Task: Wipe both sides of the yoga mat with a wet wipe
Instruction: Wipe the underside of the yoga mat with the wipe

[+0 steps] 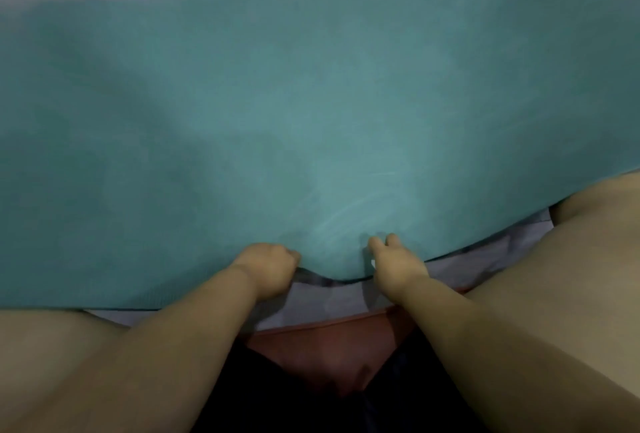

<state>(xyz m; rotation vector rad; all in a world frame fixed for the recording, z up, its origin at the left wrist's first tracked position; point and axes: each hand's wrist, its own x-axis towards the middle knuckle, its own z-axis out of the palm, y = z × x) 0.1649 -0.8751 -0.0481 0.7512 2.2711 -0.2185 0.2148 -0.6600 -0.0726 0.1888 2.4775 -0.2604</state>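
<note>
- The teal yoga mat (pixel 311 113) lies spread across the pale grey sheet (pixel 322 304) and fills most of the view; its near edge is lifted into a dip between the two hands. If the step in hand is a flip to reach the underside, the risk is that a mat this wide and limp folds onto itself or drags the sheet along, since only a short middle stretch of the edge is held.
- The sheet already shows rumpling under the lifted edge; a hard pull could bunch it further and leave the mat lying uneven.
- The left hand (pixel 268 268) is clenched on the near edge of the mat. With so little edge in its grip, the mat may slip out as its weight comes on.
- The right hand (pixel 391 266) grips the edge too, two fingers (pixel 375 243) hooked over the top. A small white speck shows at this hand; whether it is the wet wipe I cannot tell. If so, it could drop or get trapped under the mat.
</note>
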